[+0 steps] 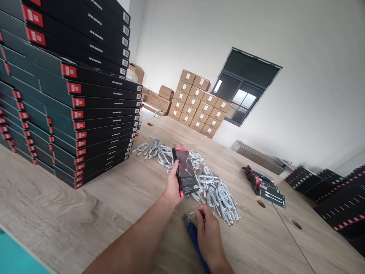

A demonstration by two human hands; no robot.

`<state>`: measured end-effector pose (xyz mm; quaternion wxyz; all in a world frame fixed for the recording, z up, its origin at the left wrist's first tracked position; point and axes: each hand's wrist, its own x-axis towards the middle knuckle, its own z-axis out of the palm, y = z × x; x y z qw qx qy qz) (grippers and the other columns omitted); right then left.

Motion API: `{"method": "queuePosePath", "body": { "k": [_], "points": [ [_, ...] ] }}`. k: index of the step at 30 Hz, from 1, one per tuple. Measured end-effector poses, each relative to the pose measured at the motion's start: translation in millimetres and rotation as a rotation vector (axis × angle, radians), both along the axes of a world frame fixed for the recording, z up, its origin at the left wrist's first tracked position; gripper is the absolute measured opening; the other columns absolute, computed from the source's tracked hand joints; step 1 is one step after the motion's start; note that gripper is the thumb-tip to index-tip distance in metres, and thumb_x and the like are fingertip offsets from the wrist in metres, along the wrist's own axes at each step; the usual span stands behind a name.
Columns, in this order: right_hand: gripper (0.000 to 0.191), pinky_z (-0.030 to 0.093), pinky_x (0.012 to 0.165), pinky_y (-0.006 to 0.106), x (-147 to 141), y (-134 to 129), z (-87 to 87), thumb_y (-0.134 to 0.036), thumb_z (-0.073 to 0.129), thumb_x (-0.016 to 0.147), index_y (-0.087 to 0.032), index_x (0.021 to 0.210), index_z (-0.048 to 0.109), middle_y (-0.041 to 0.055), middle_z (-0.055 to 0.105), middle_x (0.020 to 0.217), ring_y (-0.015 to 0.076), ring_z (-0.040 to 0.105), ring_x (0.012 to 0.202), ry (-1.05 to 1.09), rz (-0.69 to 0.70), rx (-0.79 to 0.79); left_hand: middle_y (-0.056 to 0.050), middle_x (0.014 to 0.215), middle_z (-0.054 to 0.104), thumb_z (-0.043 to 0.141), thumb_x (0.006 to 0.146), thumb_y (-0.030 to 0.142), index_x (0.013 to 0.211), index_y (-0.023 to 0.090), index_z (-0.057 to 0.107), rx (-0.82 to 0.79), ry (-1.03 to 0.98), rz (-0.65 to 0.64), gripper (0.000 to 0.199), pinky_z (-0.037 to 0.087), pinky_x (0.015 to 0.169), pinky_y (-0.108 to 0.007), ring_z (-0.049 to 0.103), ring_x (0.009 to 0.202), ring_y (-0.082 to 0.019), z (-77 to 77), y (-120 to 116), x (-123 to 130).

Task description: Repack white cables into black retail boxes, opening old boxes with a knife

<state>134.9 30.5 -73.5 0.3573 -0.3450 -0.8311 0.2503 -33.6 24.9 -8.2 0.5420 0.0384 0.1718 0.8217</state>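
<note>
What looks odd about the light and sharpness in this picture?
Head view: the window leans; a lower pane shows bright white; a blocky blur crosses the top of the black box in the left hand; the wall dims toward the upper right.

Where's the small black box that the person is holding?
In the head view, the small black box is in the left hand, just below centre, with pale cables showing on both sides and the right hand lower down.

Left hand (172, 187) bare, left forearm (134, 239) bare down to frame edge. Right hand (210, 232) bare too, wrist (219, 262) uncovered; only a short bit of that arm visible.
</note>
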Motion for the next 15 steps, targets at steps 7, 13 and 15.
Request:
{"method": "queuePosePath", "body": {
  "k": [7,13,15],
  "points": [
    [0.031,0.044,0.056,0.025,22,-2,32.5,-0.045,0.051,0.099,-0.021,0.082,0.059,-0.0024,0.056,0.065,0.0145,0.053,0.058,0.266,-0.051,0.04,-0.013,0.083,0.077,0.046,0.101,0.054,0.101,0.01,0.073,-0.009,0.035,0.037,0.05,0.063,0.072,-0.038,0.075,0.073,-0.025,2.6,1,-6],
    [0.023,0.044,0.061,0.025,174,-31,75.1,-0.042,0.065,0.095,-0.022,0.085,0.061,-0.0023,0.057,0.069,0.0126,0.052,0.063,0.499,-0.357,0.015,-0.012,0.094,0.078,0.046,0.097,0.063,0.11,0.014,0.071,0.01,0.053,0.061,0.057,0.063,0.08,-0.041,0.074,0.082,-0.026,15.5,10,5],
    [0.025,0.042,0.057,0.025,241,-56,63.6,-0.042,0.073,0.087,-0.022,0.081,0.061,-0.0023,0.055,0.067,0.0123,0.05,0.061,0.561,-0.517,-0.049,-0.012,0.102,0.077,0.045,0.095,0.069,0.112,0.014,0.069,0.034,0.086,0.093,0.063,0.062,0.083,-0.044,0.073,0.088,-0.027,17.9,17,9]
  ]
}}
